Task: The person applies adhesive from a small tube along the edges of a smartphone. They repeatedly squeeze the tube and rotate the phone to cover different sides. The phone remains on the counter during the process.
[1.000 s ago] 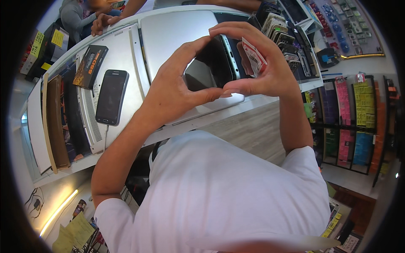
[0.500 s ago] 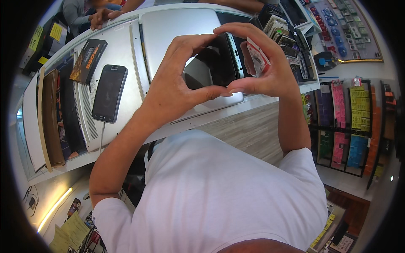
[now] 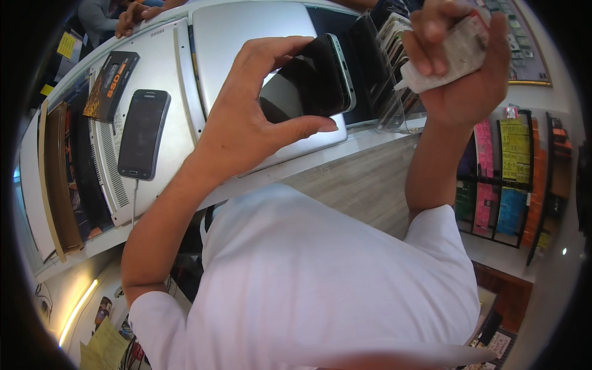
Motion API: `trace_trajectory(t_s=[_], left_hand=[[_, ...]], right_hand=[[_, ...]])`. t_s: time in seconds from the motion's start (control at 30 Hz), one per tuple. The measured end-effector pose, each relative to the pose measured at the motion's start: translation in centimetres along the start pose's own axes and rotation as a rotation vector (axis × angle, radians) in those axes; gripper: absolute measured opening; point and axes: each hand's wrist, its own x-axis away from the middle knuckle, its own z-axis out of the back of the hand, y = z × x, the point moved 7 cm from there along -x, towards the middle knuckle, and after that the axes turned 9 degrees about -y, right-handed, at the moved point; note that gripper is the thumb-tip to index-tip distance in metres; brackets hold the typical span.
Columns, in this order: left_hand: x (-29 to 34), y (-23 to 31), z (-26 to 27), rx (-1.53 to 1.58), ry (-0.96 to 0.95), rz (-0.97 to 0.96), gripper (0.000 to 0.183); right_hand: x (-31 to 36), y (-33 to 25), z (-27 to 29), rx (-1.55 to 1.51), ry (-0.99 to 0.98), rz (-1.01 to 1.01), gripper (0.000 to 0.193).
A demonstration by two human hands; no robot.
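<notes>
My left hand (image 3: 240, 114) is closed round the edges of a smartphone (image 3: 308, 83) with a dark, glossy face, tilted above a silver laptop (image 3: 246, 37). Off to the right, my raised right hand (image 3: 472, 98) grips a small whitish squeeze bottle (image 3: 453, 55) with a narrow pointed tip. Its tip points left and down, apart from the phone. The fingers of that hand are partly blurred. Left of my left forearm, a second dark smartphone (image 3: 144, 132) lies on another silver laptop (image 3: 176, 74), with a white cable (image 3: 134, 200) at its lower end.
A black box with orange lettering (image 3: 111, 86) lies beside the second phone. A clear rack of phone cases (image 3: 394, 49) stands at the counter's right end. Hanging colourful packets (image 3: 515, 154) line a rack further right. Another person's hand (image 3: 132, 18) rests at the far edge.
My right hand has left the phone's edge and moved right and up, the bottle now showing more fully. My left hand still holds the phone. The whole view has shifted slightly.
</notes>
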Motion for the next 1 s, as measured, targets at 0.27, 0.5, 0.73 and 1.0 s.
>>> trace_trajectory(t_s=[0.27,0.5,0.73,1.0], left_hand=[[0.0,0.0,-0.2,0.021,-0.001,-0.022,0.093],[0.0,0.0,-0.2,0.014,-0.003,-0.010,0.092],[0.0,0.2,-0.2,0.003,-0.001,0.000,0.091],[0.2,0.0,-0.6,0.044,-0.015,0.059,0.092]], right_hand=[[-5.4,-0.2,-3.2,-0.287,-0.415,0.156,0.053],[-5.4,0.4,-6.2,-0.143,-0.279,0.098,0.050],[-5.3,0.2,-6.7,0.006,-0.027,0.044,0.050],[-6.1,0.0,-6.7,0.210,0.026,0.068,0.050]])
